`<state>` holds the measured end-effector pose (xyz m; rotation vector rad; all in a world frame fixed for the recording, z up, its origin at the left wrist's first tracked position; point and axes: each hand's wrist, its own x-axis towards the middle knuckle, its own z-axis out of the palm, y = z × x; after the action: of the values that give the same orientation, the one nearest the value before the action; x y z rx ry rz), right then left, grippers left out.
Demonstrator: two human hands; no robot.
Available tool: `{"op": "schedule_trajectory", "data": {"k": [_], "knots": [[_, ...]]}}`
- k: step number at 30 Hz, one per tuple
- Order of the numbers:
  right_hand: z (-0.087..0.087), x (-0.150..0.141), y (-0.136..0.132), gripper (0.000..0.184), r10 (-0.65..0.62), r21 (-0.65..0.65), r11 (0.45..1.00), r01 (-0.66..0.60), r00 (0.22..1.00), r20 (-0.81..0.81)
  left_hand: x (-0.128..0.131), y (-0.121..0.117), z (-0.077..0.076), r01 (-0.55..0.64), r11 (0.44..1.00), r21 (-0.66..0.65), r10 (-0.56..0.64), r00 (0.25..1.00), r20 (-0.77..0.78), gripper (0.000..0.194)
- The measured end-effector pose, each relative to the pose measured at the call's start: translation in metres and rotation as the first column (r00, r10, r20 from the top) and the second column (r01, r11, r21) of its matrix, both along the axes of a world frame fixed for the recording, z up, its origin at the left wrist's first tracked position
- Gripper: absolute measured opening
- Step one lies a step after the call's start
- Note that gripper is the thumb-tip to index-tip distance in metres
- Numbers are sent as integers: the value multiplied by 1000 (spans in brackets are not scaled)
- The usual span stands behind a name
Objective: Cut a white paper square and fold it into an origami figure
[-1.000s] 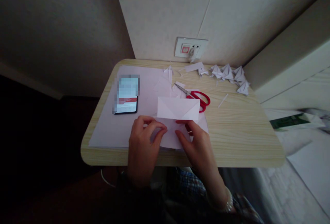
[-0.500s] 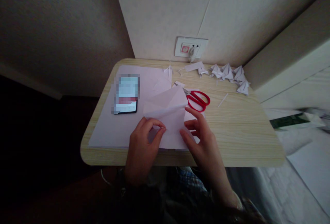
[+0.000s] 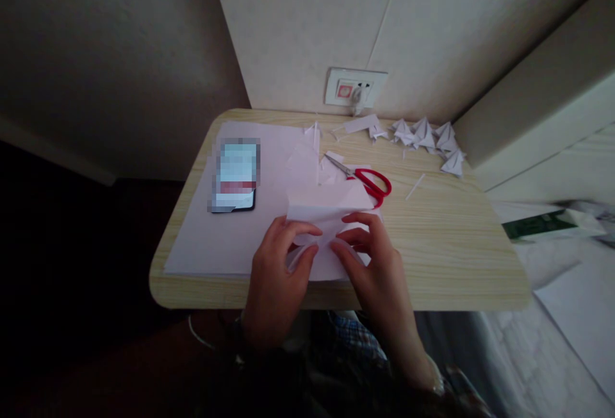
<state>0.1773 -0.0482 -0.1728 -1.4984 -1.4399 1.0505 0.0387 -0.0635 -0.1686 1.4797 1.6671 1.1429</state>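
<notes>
A creased white sheet of paper [image 3: 331,200] lies between my hands near the table's front edge, its far part raised along a fold. My left hand [image 3: 283,264] pinches the paper's left side between thumb and fingers, and that side curls up. On the right side my right hand [image 3: 372,251] has its thumb and curved fingers around another curled part of the same sheet. Just beyond the paper lie red-handled scissors [image 3: 369,184], blades pointing back left; the paper covers part of one handle.
A phone [image 3: 235,177] with a lit, blurred screen rests on large white sheets [image 3: 206,245] at the left. Several folded paper pieces [image 3: 423,133] stand along the back right, with paper strips and scraps near them. A wall socket [image 3: 356,88] holds a plug behind the table.
Both hands have come closer together, the left moving right. The paper has shifted right and toward me, its sides now curling inward, and more of the scissor blades shows.
</notes>
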Motion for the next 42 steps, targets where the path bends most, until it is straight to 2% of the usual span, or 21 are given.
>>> {"op": "schedule_trajectory", "data": {"k": [5,8,12,17,22,27,29,31,35,39,42], "knots": [[-1,-5,-1,26,-91,21,996,92,994,-53,1,-1,0,-18,1000,-11,18,1000,-6,28],[1,-8,-3,22,-97,37,994,101,991,-88,1,-2,-1,-67,997,-23,67,998,-14,38],[5,-10,-6,17,-32,52,998,38,993,-117,1,-3,-2,-118,993,-28,118,993,-1,58],[6,-8,-7,23,59,45,998,-54,990,-130,0,0,-1,-195,978,69,196,980,-16,75],[6,-3,-5,31,148,28,989,-146,972,-183,-2,1,3,-289,956,58,289,957,7,83],[-1,3,0,41,248,51,969,-243,942,-226,-1,7,-2,-325,946,-4,321,932,171,84],[-4,8,7,42,251,78,968,-239,942,-222,2,18,-3,-291,957,-11,286,930,232,82],[-3,13,20,36,212,103,975,-194,954,-209,4,35,1,-228,974,6,217,935,280,78],[12,18,56,25,141,167,980,-110,972,-188,4,77,17,-135,990,49,107,920,377,79],[28,13,97,17,100,270,962,-46,977,-188,-1,117,30,-106,993,52,68,872,485,87],[29,7,123,18,79,277,960,-27,981,-176,-6,141,31,-74,997,30,43,813,580,90]]}}
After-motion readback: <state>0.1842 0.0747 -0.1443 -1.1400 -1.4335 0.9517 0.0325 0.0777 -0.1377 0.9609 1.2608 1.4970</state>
